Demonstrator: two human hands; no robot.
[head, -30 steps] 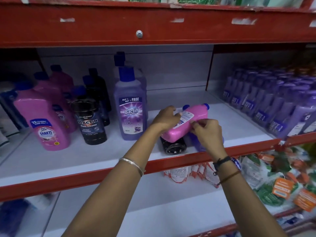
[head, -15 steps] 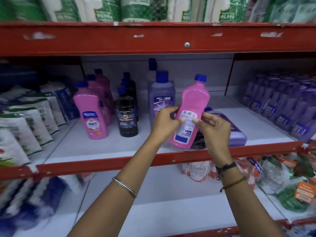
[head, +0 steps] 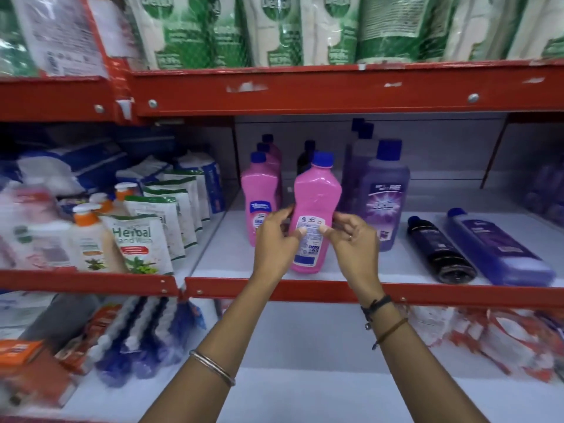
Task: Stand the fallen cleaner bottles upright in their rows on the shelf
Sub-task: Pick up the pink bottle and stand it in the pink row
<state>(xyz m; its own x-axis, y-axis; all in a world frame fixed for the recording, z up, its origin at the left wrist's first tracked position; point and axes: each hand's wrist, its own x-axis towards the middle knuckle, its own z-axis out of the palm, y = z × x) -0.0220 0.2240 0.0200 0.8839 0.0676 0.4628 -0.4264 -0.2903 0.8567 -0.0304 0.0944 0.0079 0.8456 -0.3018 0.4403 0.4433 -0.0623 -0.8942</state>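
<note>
So both hands are on the pink bottle (head: 316, 209) right now: left hand (head: 276, 239) on its left flank, right hand (head: 351, 239) on its right, thumbs pressed on the back label and fingers curled round the sides. The bottle is upright, cap up, its base at or just above the front of the shelf (head: 351, 271); it's hard to tell whether it's fully set down. It sits just right of the pink row (head: 259, 199) and in front of a dark bottle behind it.

The bit that matters next: two bottles are lying flat, well off to the right of the pink bottle. The black bottle (head: 439, 248) is the closer one, and the purple bottle (head: 497, 245) lies just beyond it. Both have caps pointing back and bases toward the front edge, so their long axis runs front-to-back. The right hand is clearly the nearer one for those.
</note>
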